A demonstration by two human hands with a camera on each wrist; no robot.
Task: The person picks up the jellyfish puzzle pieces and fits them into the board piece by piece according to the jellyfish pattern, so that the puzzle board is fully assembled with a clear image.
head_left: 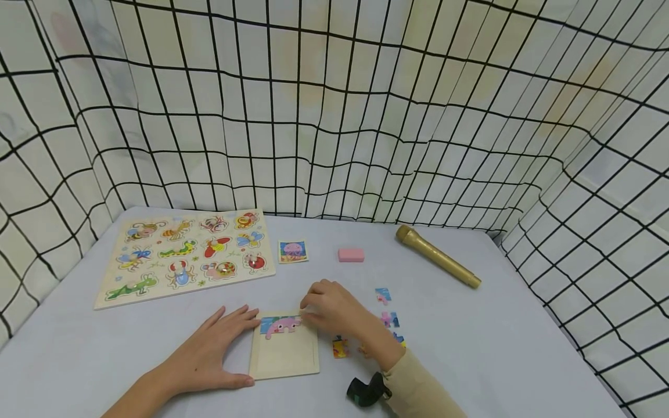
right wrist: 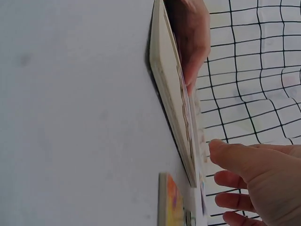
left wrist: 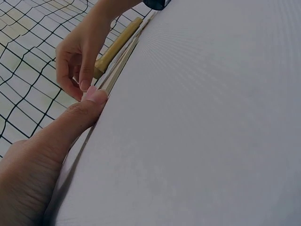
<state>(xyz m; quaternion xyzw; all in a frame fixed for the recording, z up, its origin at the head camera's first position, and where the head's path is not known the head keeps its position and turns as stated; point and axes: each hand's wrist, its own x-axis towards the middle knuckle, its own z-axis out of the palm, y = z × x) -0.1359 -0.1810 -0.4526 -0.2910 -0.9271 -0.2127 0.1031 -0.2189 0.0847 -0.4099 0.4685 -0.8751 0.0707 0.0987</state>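
A small wooden puzzle tray [head_left: 284, 357] lies on the table, its top row filled with pieces showing a pink cartoon animal [head_left: 282, 326]. My left hand [head_left: 214, 351] rests at the tray's left edge, fingers spread, thumb by the lower left corner. Over the tray's upper right corner is my right hand [head_left: 334, 307], its fingers loosely bent and hiding that corner. In the right wrist view, the right hand [right wrist: 263, 181] shows its thumb apart from the lower fingers and no piece between them. Loose puzzle pieces [head_left: 340, 347] lie right of the tray, some partly behind the right forearm.
A large insect peg puzzle board [head_left: 193, 255] lies at the back left. Beside it are a small picture card [head_left: 293, 252], a pink block [head_left: 351, 255] and a gold microphone-shaped object [head_left: 438, 256]. Black wire mesh [head_left: 298, 116] surrounds the table. A black device [head_left: 366, 390] sits at the right wrist.
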